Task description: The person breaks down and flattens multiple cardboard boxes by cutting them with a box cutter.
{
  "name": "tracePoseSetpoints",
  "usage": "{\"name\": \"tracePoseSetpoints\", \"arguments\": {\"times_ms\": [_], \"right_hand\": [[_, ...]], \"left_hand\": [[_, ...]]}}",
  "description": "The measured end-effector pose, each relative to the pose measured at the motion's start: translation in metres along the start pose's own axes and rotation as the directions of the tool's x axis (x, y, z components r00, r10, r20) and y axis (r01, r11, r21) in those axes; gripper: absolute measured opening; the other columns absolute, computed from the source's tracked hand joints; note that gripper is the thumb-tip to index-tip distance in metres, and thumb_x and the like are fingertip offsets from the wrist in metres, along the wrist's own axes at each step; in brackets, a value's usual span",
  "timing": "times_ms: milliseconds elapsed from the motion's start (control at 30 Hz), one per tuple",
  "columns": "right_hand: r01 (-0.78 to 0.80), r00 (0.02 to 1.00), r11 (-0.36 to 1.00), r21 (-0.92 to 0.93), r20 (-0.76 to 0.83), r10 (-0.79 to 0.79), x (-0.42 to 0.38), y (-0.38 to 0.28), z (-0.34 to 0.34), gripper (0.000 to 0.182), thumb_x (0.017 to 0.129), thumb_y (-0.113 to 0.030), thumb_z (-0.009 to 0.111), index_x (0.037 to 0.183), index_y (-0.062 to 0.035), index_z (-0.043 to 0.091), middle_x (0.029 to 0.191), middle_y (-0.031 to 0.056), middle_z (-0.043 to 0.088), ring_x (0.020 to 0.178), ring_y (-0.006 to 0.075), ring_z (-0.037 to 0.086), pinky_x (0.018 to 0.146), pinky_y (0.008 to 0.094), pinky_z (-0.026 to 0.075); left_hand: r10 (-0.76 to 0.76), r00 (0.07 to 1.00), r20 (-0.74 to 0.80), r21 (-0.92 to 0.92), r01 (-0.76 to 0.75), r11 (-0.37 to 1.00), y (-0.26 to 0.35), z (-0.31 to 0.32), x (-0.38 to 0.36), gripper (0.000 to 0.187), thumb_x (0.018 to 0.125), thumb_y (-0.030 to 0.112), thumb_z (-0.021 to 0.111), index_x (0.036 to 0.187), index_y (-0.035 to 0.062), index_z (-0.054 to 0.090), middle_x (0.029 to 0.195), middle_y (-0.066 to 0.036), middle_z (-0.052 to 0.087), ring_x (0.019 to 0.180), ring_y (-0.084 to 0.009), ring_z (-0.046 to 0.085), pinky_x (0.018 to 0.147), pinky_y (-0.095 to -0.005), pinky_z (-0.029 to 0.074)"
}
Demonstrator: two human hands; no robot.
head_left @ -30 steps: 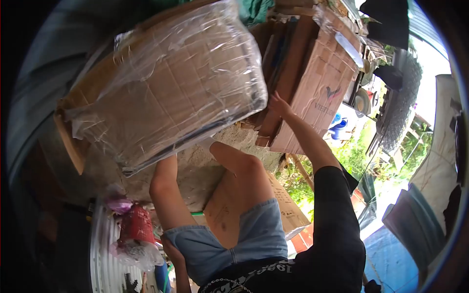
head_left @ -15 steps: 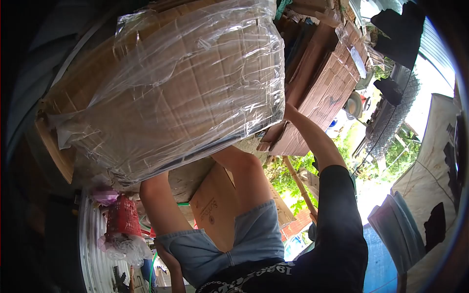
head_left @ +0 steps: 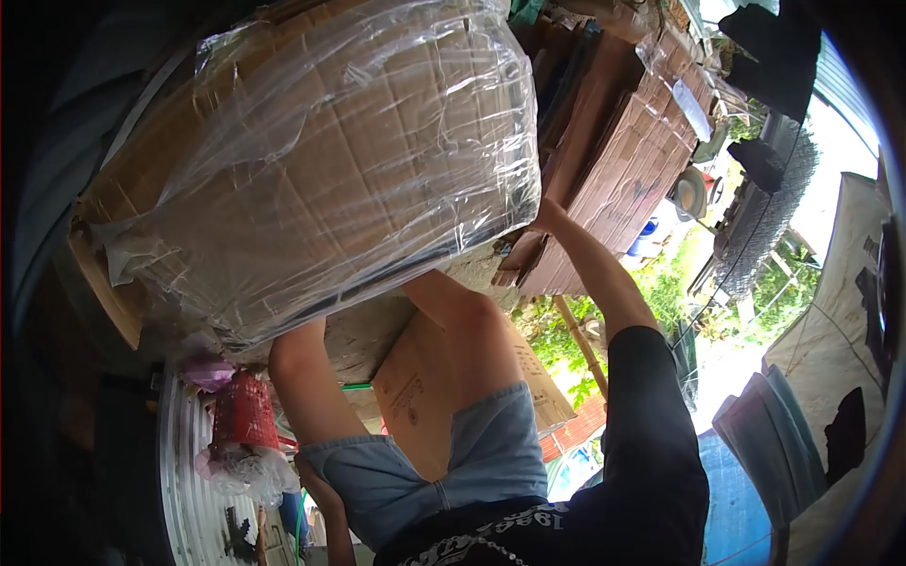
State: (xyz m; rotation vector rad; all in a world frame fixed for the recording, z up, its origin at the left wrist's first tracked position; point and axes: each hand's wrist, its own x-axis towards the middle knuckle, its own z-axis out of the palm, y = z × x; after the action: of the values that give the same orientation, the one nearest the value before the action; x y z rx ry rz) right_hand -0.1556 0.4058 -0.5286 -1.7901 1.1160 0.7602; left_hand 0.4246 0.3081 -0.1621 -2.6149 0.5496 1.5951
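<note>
A large cardboard box wrapped in clear plastic [head_left: 349, 170] fills the upper left, its lower edge tilted and overlapping my knees. My right arm stretches up to its right edge. There my right hand [head_left: 547, 215] grips the side, with its fingers hidden behind the box. A stack of flattened cardboard [head_left: 613, 179] stands just beyond that hand. My left hand [head_left: 318, 479] is down beside my left thigh, at the hem of the shorts, its fingers hidden from view.
A printed cardboard box [head_left: 415, 401] stands between and behind my legs. At lower left a red basket [head_left: 243, 410] with clear plastic bags [head_left: 250, 474] stands by corrugated metal [head_left: 184, 472]. A bamboo pole [head_left: 580, 344], a wire mesh roll [head_left: 774, 212] and a blue tarp [head_left: 731, 505] lie to the right.
The wrapped box and my right hand have shifted slightly to the left together. My left hand stays beside the thigh.
</note>
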Motion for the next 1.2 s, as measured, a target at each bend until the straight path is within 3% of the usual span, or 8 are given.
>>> {"name": "tracePoseSetpoints", "arguments": {"times_ms": [200,267,400,467,600,767,933,1200], "right_hand": [[0.077,0.924,0.860,-0.504,-0.288,-0.251,0.002,-0.028,-0.066,0.034,0.070,-0.024,0.061,0.101,-0.0123,0.053,0.109,0.0035,0.049,0.109,0.0199,0.043,0.090,0.0387,0.034],[-0.194,0.973,0.978,-0.072,-0.138,0.183,-0.026,-0.069,-0.170,0.035,0.070,-0.024,0.060,0.102,-0.0137,0.053,0.109,0.0057,0.049,0.108,0.0218,0.044,0.085,0.0398,0.038],[0.096,0.539,0.177,0.980,-0.200,0.818,-0.026,-0.091,-0.254,0.034,0.079,-0.030,0.055,0.099,-0.0025,0.053,0.093,0.0140,0.058,0.085,0.0254,0.057,0.068,0.0349,0.046],[0.419,0.374,-0.076,0.905,-0.096,0.922,-0.019,-0.098,-0.276,0.041,0.082,-0.036,0.051,0.102,-0.0003,0.053,0.091,0.0159,0.060,0.084,0.0248,0.059,0.069,0.0317,0.045],[0.222,0.166,0.154,0.963,-0.193,0.967,-0.023,-0.139,-0.319,0.048,0.080,-0.042,0.051,0.105,-0.0007,0.052,0.102,0.0214,0.053,0.097,0.0335,0.051,0.084,0.0388,0.039],[0.310,-0.074,-0.011,0.951,0.036,0.997,-0.021,-0.202,-0.312,0.075,0.073,-0.049,0.060,0.119,0.0054,0.037,0.117,0.0259,0.042,0.111,0.0373,0.039,0.093,0.0381,0.032],[0.729,0.274,-0.626,0.277,0.720,0.638,-0.014,-0.280,-0.265,0.089,0.072,-0.053,0.060,0.127,0.0062,0.023,0.127,0.0217,0.035,0.116,0.0313,0.037,0.094,0.0388,0.032],[0.831,0.556,-0.408,-0.378,0.536,0.636,0.009,-0.473,-0.217,0.079,0.079,-0.062,0.039,0.135,-0.0106,0.019,0.138,0.0112,0.022,0.124,0.0293,0.026,0.101,0.0407,0.022]], "left_hand": [[0.048,0.994,0.096,0.084,-0.056,0.995,-0.019,-0.015,0.004,0.035,0.091,0.026,0.031,0.109,-0.0007,0.045,0.111,-0.013,0.047,0.105,-0.0214,0.044,0.090,-0.0332,0.033],[0.409,0.910,0.060,0.396,-0.398,0.827,-0.003,-0.006,0.003,0.034,0.086,0.018,0.043,0.114,-0.0009,0.041,0.114,-0.017,0.043,0.108,-0.0285,0.041,0.090,-0.0371,0.033],[0.886,0.423,0.188,0.644,-0.734,0.214,0.152,0.024,0.000,0.048,0.078,0.009,0.056,0.120,0.0013,0.035,0.116,-0.021,0.037,0.110,-0.0372,0.036,0.093,-0.0432,0.029],[0.960,0.257,0.115,0.550,-0.821,0.154,0.235,0.048,0.010,0.049,0.076,0.013,0.060,0.119,0.0013,0.037,0.116,-0.019,0.038,0.110,-0.0342,0.037,0.092,-0.0432,0.030],[0.955,-0.136,0.264,0.465,-0.849,-0.250,0.381,0.111,0.053,0.058,0.074,0.030,0.065,0.116,-0.0011,0.039,0.114,-0.020,0.042,0.106,-0.0342,0.042,0.088,-0.0424,0.035],[0.569,0.463,0.680,0.674,-0.701,-0.235,0.425,0.143,0.056,0.092,0.042,0.065,0.070,0.101,-0.0037,0.054,0.100,-0.023,0.056,0.095,-0.0339,0.054,0.081,-0.0370,0.043],[0.552,0.190,0.812,0.258,-0.965,-0.047,0.345,0.134,0.080,0.090,0.044,0.052,0.076,0.114,0.0016,0.047,0.103,-0.020,0.056,0.098,-0.0328,0.054,0.082,-0.0382,0.043],[0.176,0.112,0.978,0.176,-0.899,-0.401,0.282,0.117,0.003,0.079,0.046,0.047,0.076,0.106,0.0033,0.048,0.086,-0.016,0.061,0.082,-0.0331,0.058,0.068,-0.0388,0.045]]}}
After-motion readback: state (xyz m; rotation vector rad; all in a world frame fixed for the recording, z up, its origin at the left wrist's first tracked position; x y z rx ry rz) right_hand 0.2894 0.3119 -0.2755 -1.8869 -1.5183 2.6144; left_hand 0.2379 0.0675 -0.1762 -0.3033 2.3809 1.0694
